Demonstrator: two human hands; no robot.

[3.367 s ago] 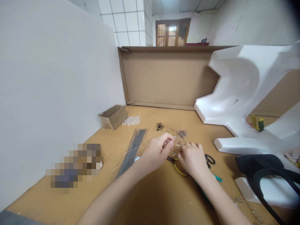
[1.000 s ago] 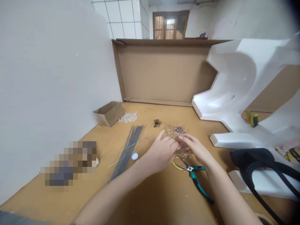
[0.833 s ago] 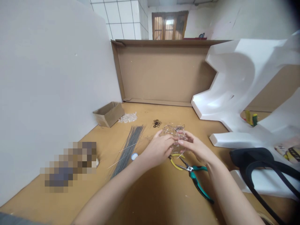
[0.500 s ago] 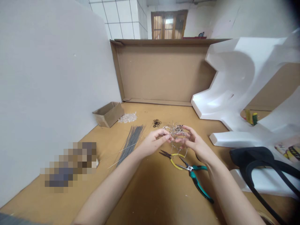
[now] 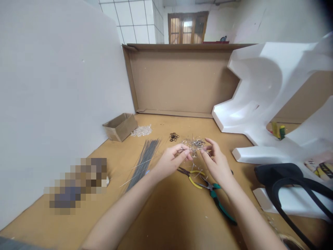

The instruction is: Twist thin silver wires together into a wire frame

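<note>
1. Along the near right edge, a round thing [image 5: 288,239] is cut off by the picture's border; what it is, I cannot tell.
2. Just beyond, green pliers [image 5: 214,198] lie on the table [image 5: 171,222], their tips beside the handles of yellow pliers [image 5: 191,180], which reach under the hands.
3. Above the pliers, the left hand [image 5: 173,159] is nearly closed, thumb and forefinger pinching a piece of the wirework [image 5: 193,147].
4. The right hand [image 5: 215,159] is about half open, fingers curved and thumb against the wirework; whether it grips a strand is too fine to tell. The wirework, a loose silvery tangle, sits between both hands.
5. To the left lies a bundle of straight grey wires [image 5: 144,159], partly behind the left forearm.
6. To the right, a black strap [image 5: 278,173] rests over white foam [image 5: 260,80], whose hollows hold a yellow-and-green thing [image 5: 281,132] and a printed packet [image 5: 325,168].
7. Past the wirework is a small heap of black rings [image 5: 173,136].
8. Farther left, a small box [image 5: 121,128] stands open-topped against the pale panel [image 5: 59,86]; its bottom is hidden. Clear bits [image 5: 142,131] are heaped beside it, on the table.
9. At the back, a large shallow carton [image 5: 182,81] stands on its side, open face forward, below a window [image 5: 187,27].
</note>
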